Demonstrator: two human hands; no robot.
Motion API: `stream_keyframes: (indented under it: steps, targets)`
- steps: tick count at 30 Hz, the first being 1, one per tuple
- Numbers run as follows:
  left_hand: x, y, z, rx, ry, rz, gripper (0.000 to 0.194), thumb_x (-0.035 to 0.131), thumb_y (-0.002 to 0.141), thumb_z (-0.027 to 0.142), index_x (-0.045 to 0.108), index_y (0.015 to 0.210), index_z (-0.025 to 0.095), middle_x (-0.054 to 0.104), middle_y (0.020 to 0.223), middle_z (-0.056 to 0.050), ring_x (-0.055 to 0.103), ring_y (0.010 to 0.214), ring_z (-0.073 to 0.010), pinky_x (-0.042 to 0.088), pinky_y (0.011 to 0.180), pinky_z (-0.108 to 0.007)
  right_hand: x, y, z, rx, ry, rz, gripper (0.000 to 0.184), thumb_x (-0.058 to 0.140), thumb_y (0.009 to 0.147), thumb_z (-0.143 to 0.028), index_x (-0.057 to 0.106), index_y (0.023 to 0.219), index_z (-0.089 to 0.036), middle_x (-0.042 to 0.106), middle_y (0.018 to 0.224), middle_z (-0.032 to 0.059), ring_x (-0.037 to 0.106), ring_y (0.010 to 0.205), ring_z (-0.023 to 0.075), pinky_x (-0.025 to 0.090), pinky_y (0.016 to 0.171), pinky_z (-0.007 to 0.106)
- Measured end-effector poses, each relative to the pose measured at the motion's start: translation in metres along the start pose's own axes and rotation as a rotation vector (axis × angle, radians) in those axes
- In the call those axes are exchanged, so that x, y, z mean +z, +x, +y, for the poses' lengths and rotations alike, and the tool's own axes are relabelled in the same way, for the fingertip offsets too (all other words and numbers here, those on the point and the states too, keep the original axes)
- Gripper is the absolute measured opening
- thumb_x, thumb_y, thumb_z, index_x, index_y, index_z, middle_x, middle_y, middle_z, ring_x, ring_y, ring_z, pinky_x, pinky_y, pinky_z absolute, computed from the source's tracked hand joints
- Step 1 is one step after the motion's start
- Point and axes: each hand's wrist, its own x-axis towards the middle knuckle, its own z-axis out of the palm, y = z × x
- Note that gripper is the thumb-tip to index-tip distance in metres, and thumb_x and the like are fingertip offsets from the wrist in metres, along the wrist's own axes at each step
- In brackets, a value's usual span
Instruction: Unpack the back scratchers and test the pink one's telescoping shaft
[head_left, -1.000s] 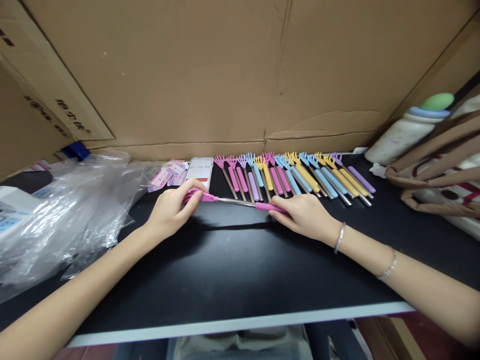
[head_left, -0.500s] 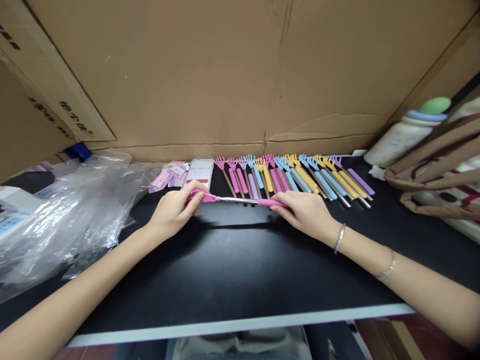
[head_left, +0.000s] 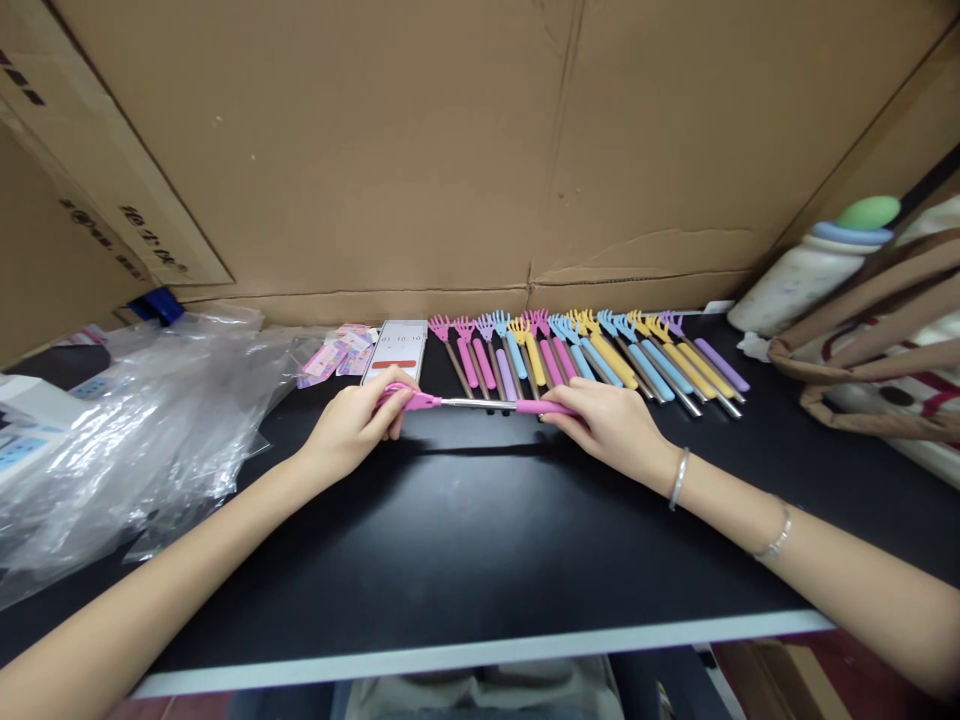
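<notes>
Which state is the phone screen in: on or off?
On: the phone screen shows dark digits above a red bar.

Tall brown cardboard panel [head_left: 390, 150], upright along the rear of the black, smooth-topped table [head_left: 465, 540], creased vertically, with a horizontal fold near its foot; second brown cardboard panel [head_left: 45, 250] at left, pale printed tape [head_left: 142, 190] along the join. Table edged in light grey strip [head_left: 480, 655]; soft whitish glare mid-surface. Reddish floor [head_left: 877, 665] below, at lower right.
</notes>
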Motion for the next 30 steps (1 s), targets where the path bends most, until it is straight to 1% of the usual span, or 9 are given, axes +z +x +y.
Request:
stream_keyframes:
  steps: [8,13,18,23,26,30]
  targets:
    - [-0.001,0.0,0.002,-0.003,-0.005,-0.004,0.026,0.032,0.092,0.039,0.05,0.09,0.021,0.052,0.051,0.006,0.05,0.048,-0.0129,0.038,0.057,-0.024,0.0,0.0,0.0,-0.004,0.004,-0.009,0.029,0.04,0.093,-0.038,0.062,0.091,-0.019,0.062,0.076,0.0026,0.057,0.068,0.012,0.033,0.056,0.021]
    - [-0.001,0.0,0.002,-0.005,-0.073,-0.012,0.026,0.033,0.092,0.039,0.049,0.087,0.02,0.051,0.049,0.006,0.049,0.047,-0.0117,0.038,0.056,-0.023,0.0,0.0,0.0,-0.007,-0.006,-0.013,0.03,0.039,0.094,-0.039,0.061,0.092,-0.019,0.062,0.077,0.0022,0.057,0.068,0.0118,0.034,0.056,0.021]
    - [0.001,0.001,0.004,-0.054,-0.21,-0.067,0.027,0.034,0.091,0.04,0.049,0.085,0.019,0.049,0.048,0.006,0.047,0.045,-0.011,0.038,0.052,-0.022,-0.001,0.0,0.001,-0.035,-0.059,0.026,0.031,0.041,0.093,-0.041,0.062,0.09,-0.019,0.061,0.076,0.0024,0.056,0.067,0.0114,0.034,0.056,0.021]
    - [0.004,0.001,0.003,-0.105,-0.304,-0.128,0.027,0.035,0.091,0.041,0.049,0.085,0.018,0.047,0.046,0.006,0.045,0.044,-0.0105,0.039,0.051,-0.022,-0.007,0.001,-0.002,-0.062,-0.139,0.073,0.032,0.042,0.092,-0.041,0.064,0.088,-0.019,0.061,0.072,0.0019,0.054,0.065,0.0111,0.032,0.054,0.022]
    - [0.006,0.001,0.001,-0.128,-0.347,-0.12,0.027,0.037,0.09,0.042,0.048,0.083,0.018,0.045,0.046,0.007,0.044,0.043,-0.01,0.037,0.049,-0.022,-0.01,0.001,-0.004,-0.063,-0.142,0.095,0.031,0.043,0.092,-0.04,0.064,0.085,-0.018,0.06,0.069,0.0018,0.054,0.064,0.0111,0.032,0.054,0.022]
    - [0.006,0.0,0.002,-0.117,-0.359,-0.089,0.027,0.037,0.091,0.044,0.046,0.083,0.019,0.045,0.048,0.007,0.042,0.044,-0.0094,0.036,0.049,-0.021,-0.009,0.001,-0.006,-0.024,-0.064,0.061,0.029,0.042,0.093,-0.039,0.063,0.089,-0.018,0.062,0.073,0.0025,0.055,0.066,0.0117,0.033,0.055,0.021]
